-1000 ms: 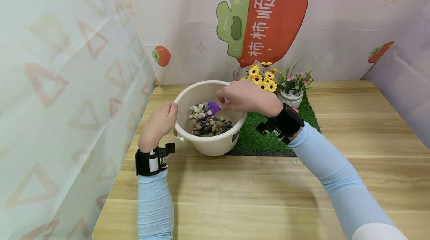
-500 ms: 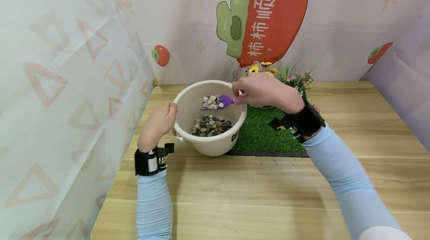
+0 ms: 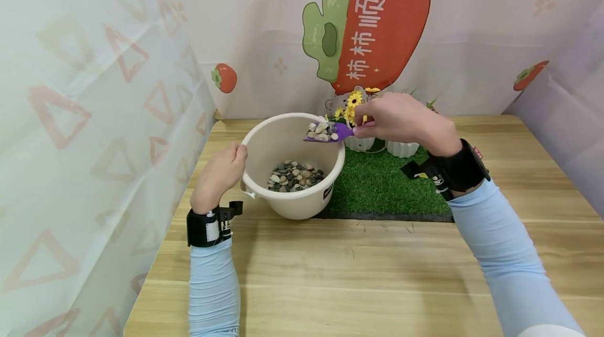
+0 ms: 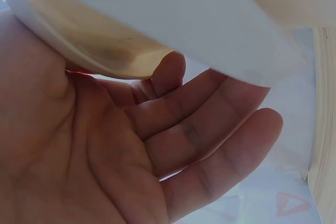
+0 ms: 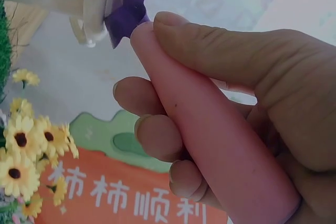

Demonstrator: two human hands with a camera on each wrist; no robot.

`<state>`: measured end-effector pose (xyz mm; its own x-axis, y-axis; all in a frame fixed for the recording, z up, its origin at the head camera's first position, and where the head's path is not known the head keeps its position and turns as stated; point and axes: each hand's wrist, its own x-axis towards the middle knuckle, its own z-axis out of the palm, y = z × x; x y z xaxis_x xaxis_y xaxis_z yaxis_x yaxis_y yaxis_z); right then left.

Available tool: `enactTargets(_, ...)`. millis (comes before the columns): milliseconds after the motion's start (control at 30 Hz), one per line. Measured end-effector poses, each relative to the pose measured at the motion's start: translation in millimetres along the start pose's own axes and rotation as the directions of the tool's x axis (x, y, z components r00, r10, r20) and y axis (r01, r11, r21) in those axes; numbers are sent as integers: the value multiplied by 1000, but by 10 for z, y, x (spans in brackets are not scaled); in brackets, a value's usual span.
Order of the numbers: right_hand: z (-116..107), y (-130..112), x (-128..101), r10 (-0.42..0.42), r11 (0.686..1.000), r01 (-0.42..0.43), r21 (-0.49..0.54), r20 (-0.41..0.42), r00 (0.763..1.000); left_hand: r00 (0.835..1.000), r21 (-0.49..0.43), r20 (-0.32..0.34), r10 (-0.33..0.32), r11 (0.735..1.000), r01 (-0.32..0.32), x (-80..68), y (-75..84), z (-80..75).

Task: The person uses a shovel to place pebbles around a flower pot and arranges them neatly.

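A cream plastic bucket (image 3: pixel 302 206) stands on the table, with grey and tan pebbles (image 3: pixel 294 175) at its bottom. My left hand (image 3: pixel 219 174) grips its left rim. The left wrist view shows that hand's fingers (image 4: pixel 205 121) bent up under the bucket's edge (image 4: pixel 184 24). A small shovel has a purple blade (image 3: pixel 343 131) and a pink handle (image 5: pixel 205 124), which my right hand (image 3: pixel 403 119) holds with thumb and curled fingers. Pale pebbles (image 3: pixel 323 131) are heaped on the blade, which is roughly level above the bucket's right rim.
Right of the bucket lies a green turf mat (image 3: pixel 391 185). Two white pots stand at its back, a left pot (image 3: pixel 359 143) and a right pot (image 3: pixel 402 149), partly behind my right hand. Yellow flowers (image 3: pixel 355 100) rise there. A printed cloth (image 3: pixel 264 38) hangs behind the wooden table (image 3: pixel 330 274).
My right hand has lifted the loaded shovel out of the bucket and moved it right, to over the right rim. The left hand stays on the rim.
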<state>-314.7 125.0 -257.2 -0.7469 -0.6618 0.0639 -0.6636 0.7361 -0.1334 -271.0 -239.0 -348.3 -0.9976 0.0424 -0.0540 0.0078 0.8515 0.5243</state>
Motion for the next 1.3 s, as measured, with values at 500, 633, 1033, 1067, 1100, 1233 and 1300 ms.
enactTargets(500, -136, 204, -215, 63, 998, -64, 26, 24, 998, 1000, -3, -22, 10, 1000, -10, 13, -13, 21)
enactTargets(633, -126, 261, -271, 86, 996, -87, 26, 26, 996, 1000, -3, -20, 11, 1000, -11, 12, -11, 23)
enactTargets(1033, -49, 402, -399, 106, 992, -106, 67, 2, 994, 1000, -6, -14, 16, 1000, -16, 13, -15, 26)
enactTargets(1067, -40, 412, -404, 114, 991, -114, 72, 3, 993, 1000, -6, -15, 16, 1000, -16, 12, -15, 25)
enactTargets(1100, -29, 424, -409, 120, 990, -120, 80, 5, 993, 1000, -4, -16, 15, 1000, -15, 10, -13, 24)
enactTargets(1233, 18, 469, -409, 142, 985, -143, 92, 21, 990, 1000, -1, -23, 11, 1000, -11, 11, -5, 18)
enactTargets(1300, 42, 483, -401, 147, 985, -149, 87, 30, 989, 1000, 1, -21, 7, 1000, -7, 11, 0, 15)
